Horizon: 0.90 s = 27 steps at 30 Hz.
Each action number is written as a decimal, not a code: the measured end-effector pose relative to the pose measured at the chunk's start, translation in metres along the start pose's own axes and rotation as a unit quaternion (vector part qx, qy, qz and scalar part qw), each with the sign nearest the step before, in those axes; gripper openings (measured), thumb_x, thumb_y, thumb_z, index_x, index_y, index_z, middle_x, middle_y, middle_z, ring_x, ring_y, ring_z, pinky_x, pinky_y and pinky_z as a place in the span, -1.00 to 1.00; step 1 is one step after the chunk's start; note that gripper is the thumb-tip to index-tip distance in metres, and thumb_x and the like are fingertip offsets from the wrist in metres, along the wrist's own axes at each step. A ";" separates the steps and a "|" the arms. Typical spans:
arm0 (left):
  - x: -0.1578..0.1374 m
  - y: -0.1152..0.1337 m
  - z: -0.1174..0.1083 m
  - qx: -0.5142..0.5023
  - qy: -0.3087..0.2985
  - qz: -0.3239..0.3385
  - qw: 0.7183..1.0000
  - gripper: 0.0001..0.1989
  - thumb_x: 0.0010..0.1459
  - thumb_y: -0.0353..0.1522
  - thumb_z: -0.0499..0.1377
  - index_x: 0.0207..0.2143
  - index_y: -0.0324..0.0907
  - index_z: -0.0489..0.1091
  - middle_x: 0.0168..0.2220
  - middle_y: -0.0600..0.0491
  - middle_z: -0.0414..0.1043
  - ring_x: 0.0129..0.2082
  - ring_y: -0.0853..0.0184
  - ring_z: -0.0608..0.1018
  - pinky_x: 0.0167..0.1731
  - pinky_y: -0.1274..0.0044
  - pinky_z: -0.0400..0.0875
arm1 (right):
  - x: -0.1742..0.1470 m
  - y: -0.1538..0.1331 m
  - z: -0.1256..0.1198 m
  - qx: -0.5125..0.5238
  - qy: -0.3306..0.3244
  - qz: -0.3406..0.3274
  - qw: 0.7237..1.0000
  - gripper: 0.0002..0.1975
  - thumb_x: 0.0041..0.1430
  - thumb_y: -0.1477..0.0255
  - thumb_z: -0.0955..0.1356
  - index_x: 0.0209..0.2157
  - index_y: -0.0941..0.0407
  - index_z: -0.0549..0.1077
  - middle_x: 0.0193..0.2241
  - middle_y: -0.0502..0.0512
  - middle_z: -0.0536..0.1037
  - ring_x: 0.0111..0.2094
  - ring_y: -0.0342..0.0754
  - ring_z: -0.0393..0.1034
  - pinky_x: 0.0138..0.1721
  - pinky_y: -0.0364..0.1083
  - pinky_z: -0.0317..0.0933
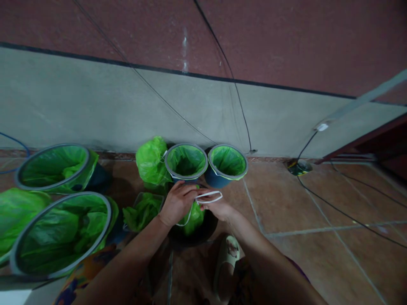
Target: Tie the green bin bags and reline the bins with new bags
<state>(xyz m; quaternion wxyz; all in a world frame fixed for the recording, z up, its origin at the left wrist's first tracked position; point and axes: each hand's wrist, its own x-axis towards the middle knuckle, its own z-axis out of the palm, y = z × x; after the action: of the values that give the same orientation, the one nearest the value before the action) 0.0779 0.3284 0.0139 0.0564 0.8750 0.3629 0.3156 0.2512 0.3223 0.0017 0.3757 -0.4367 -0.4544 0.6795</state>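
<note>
Both my hands meet over a dark round bin (210,231) on the floor in front of me. Between them is the gathered top of a green plastic bag (194,218), whose body hangs inside the bin. My left hand (178,203) is closed on the bag, its fingers pointing right. Fingers curled, my right hand (216,206) closes on the same bunched top. A white drawstring (213,200) loops over the right hand, and another strand droops below the left. The hands partly hide the bag's neck.
Two blue bins with green liners (186,161) (227,161) stand against the wall beside a full green bag (152,161). A small lined bin (144,209) and two larger lined bins (52,167) (63,233) are leftward. A black cable (343,228) crosses the tiles.
</note>
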 end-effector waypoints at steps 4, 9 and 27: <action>-0.001 -0.001 0.004 -0.034 0.039 -0.068 0.996 -0.83 0.19 -0.48 0.10 -0.40 -0.18 0.46 -0.34 0.02 0.47 -0.29 0.35 0.51 -0.22 0.51 0.40 | 0.004 0.002 0.001 -0.016 0.045 -0.013 0.999 -0.77 -0.12 0.30 0.46 -0.40 0.13 0.53 -0.44 0.03 0.52 -0.46 -0.13 0.33 -0.52 -0.18 0.14; -0.001 -0.001 0.008 -0.082 -0.017 -0.164 0.983 -0.83 0.15 -0.54 0.12 -0.38 -0.19 0.48 -0.38 0.04 0.47 -0.34 0.38 0.52 -0.30 0.59 0.36 | 0.005 -0.004 0.001 -0.356 0.102 -0.140 0.918 -0.86 0.14 0.46 0.28 -0.36 0.14 0.49 -0.36 0.11 0.51 -0.30 -0.05 0.40 -0.25 -0.09 0.27; 0.010 -0.006 0.002 -0.349 -0.040 -0.470 0.809 -0.74 0.10 -0.27 0.10 -0.56 -0.22 0.39 -0.70 0.16 0.26 -0.65 0.44 0.33 -0.56 0.58 0.17 | 0.005 -0.018 -0.017 -0.269 0.080 -0.063 0.958 -0.76 0.20 0.31 0.26 -0.45 0.13 0.43 -0.49 -0.01 0.47 -0.43 -0.13 0.32 -0.34 -0.15 0.17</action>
<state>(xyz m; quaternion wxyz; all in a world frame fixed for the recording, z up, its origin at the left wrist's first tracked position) 0.0812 0.3395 0.0152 0.5140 0.5305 0.5929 0.3208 0.2678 0.3370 0.0142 0.3214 -0.5448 -0.6157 0.4699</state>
